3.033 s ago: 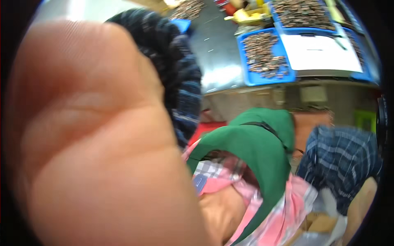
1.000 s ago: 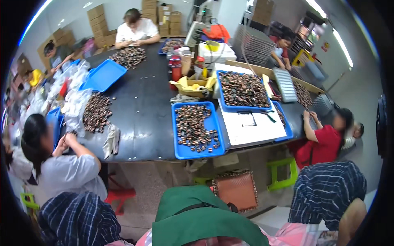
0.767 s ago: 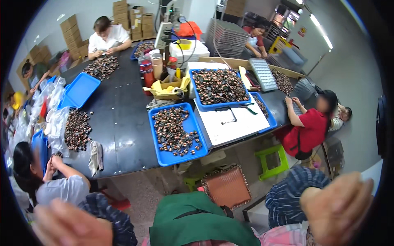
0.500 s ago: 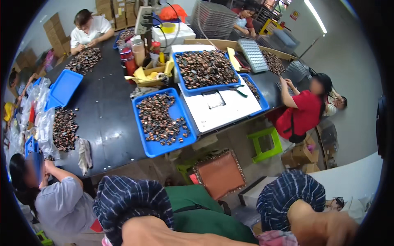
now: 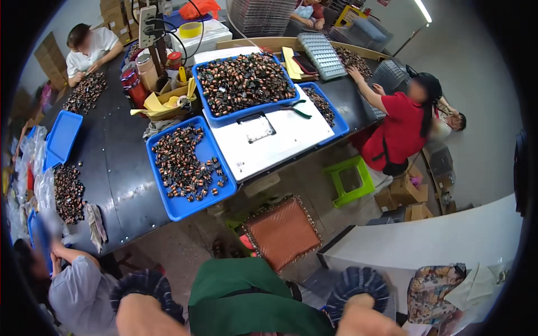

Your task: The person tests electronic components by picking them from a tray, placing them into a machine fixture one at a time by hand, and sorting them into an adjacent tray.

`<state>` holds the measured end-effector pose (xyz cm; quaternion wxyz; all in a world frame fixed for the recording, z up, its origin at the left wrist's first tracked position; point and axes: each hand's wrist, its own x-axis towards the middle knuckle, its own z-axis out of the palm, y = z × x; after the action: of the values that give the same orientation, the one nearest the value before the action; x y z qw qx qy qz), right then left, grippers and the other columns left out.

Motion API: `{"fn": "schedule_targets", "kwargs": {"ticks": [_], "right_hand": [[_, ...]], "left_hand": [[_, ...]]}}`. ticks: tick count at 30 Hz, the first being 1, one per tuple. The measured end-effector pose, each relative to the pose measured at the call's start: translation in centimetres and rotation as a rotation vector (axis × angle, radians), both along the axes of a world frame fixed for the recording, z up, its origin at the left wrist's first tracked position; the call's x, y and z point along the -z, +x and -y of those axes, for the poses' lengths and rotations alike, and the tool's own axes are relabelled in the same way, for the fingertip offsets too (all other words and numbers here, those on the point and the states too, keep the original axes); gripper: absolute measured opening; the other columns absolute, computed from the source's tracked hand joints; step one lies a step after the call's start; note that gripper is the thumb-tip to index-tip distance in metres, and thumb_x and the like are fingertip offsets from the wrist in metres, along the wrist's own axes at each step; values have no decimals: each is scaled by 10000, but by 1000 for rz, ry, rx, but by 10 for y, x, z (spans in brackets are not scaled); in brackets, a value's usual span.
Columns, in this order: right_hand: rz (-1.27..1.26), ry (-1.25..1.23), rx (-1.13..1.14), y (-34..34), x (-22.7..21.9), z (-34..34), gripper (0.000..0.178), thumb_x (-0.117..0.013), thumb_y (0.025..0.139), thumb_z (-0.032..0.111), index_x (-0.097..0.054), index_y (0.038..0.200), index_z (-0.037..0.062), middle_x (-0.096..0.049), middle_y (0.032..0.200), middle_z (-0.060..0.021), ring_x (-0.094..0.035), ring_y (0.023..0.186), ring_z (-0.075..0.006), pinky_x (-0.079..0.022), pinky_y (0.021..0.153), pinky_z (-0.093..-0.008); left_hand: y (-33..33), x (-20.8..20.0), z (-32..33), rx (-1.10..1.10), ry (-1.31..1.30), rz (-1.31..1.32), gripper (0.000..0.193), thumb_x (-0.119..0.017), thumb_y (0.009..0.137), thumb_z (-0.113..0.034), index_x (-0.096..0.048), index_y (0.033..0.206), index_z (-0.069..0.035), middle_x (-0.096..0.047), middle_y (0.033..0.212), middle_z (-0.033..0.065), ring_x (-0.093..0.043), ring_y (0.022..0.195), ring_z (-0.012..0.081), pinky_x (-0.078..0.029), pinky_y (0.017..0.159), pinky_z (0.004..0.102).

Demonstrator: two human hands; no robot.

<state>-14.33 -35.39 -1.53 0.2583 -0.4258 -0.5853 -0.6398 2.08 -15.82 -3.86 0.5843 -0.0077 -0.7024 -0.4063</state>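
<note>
"Where's the apron?"
"Worn, between the left hand and right hand; brown seat beyond; farther, blue tray of parts on the table."
"Either grip?"
"Cannot tell; the lower edge cuts both hands."

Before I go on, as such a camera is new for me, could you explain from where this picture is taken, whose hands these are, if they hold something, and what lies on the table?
There is no machine: a person wears a fisheye camera on the head, looking down, so straight edges bend. At the lower edge are the wearer's bare left hand and right hand. I cannot tell whether they hold anything: their fingers hardly show. On the dark table, the nearest blue tray holds small copper-and-black parts; beside it a white panel carries another filled tray and a green-handled tool.
</note>
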Motion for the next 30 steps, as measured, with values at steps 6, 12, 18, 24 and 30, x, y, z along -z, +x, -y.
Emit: {"fn": "schedule_targets", "kwargs": {"ticks": [6, 12, 18, 24, 30], "right_hand": [[-1573, 196, 708, 43, 158, 14, 177, -622, 747, 105, -612, 870, -22, -607, 800, -145, -588, 688, -294, -481, 608, -345], [-2174, 233, 592, 8, 286, -15, 192, -575, 812, 108, -603, 984, 29, -619, 888, -132, -593, 798, -293, -480, 685, -365], [-2205, 147, 731, 26, 290, -20, 237, -580, 809, 127, -590, 1028, 36, -609, 884, -136, -600, 797, -278, -474, 694, -337], [-2341, 113, 959, -3, 292, -24, 261, -572, 810, 162, -581, 1033, 27, -608, 921, -150, -588, 843, -314, -463, 739, -368], [-2427, 42, 990, -21, 293, -34, 245, -559, 811, 195, -589, 1003, 47, -610, 942, -149, -575, 865, -329, -463, 749, -402]], "left_hand": [[-32, 151, -29, -525, 818, -653, 603, -597, 779, -403, -500, 1160, 54, -480, 1168, 311, -450, 1114, 429, -342, 923, 532], [21, 135, -30, -1120, 1076, -289, 693, -675, 686, -512, -573, 1044, 73, -565, 1070, 185, -527, 1026, 262, -380, 897, 368], [92, 81, -34, -1651, 313, -117, 619, -612, 753, -459, -503, 1111, 34, -554, 999, 204, -542, 903, 302, -439, 777, 397], [115, 91, -20, -1662, 332, -213, 595, -581, 787, -451, -495, 1122, 33, -551, 1019, 183, -543, 885, 273, -439, 765, 365], [122, 133, -24, -1448, 736, -380, 478, -559, 827, -322, -490, 1141, 32, -562, 1054, 147, -546, 959, 226, -411, 831, 349]]}}
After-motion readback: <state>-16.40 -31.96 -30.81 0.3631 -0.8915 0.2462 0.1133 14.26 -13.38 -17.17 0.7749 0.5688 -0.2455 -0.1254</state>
